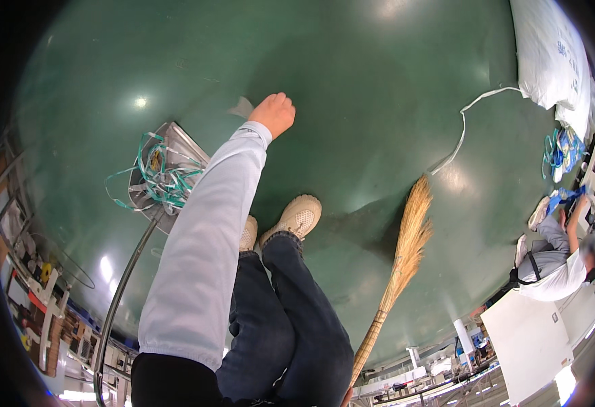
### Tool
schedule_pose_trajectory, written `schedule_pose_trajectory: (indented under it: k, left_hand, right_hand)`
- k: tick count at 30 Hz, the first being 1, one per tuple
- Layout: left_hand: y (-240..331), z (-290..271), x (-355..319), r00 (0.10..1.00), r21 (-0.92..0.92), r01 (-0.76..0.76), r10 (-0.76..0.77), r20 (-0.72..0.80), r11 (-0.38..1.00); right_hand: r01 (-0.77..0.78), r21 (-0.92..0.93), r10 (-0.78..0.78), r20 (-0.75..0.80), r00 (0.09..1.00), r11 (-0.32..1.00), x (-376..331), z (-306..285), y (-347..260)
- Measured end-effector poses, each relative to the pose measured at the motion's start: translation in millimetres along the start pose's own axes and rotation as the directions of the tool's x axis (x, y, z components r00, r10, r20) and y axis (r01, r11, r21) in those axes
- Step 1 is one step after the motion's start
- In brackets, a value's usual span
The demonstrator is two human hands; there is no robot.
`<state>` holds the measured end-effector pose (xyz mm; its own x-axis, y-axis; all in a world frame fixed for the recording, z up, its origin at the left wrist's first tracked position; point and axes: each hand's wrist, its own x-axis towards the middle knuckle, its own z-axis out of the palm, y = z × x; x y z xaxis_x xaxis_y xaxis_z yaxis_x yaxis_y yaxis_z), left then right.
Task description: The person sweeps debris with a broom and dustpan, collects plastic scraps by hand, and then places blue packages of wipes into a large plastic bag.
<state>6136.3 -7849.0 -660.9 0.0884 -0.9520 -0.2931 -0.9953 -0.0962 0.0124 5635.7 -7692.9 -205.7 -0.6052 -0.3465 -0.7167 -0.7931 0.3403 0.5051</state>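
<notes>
My left hand (274, 114) reaches out over the green floor at the end of a white-sleeved arm. Its fingers are curled closed, and what they may hold is hidden. A pale, thin scrap (242, 107) shows beside that wrist; whether the hand touches it I cannot tell. At the lower edge only a sliver of my right hand (347, 397) appears, closed on the handle of a straw broom (406, 244). The broom's bristles point away from me, to the right of my shoes. Left of my arm, a long-handled metal dustpan (187, 144) holds tangled green and white strapping (168, 184).
A white strip (461, 129) trails across the floor from a large white sack (551, 54) to near the bristles. Blue-and-white packaging (567, 154) lies below the sack. A person (548, 268) crouches at the right by a white board (528, 342). Cluttered racks (46, 312) line the left edge.
</notes>
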Motion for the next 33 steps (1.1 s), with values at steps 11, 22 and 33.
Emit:
schedule_pose_trajectory:
  k: [11,22,33]
  left_hand:
    - [37.6,-14.5,-250.4,0.679,-0.631,0.624,-0.719,0.147,0.46]
    - [74.9,-118.6,-354.2,0.059,-0.535,0.816,-0.888,0.455,-0.22]
    - [47.0,-172.1,-342.9,-0.106,-0.428,0.843,-0.881,0.46,-0.325]
  right_hand:
    - [0.046,-0.014,-0.047,-0.036,0.998,0.999,-31.5,-14.6,52.0]
    - [0.292,0.053,-0.289,-0.051,0.956,0.955,-73.6,-43.1,114.3]
    - [0.429,0.169,-0.413,-0.124,0.902,0.887,-93.3,-24.2,133.0]
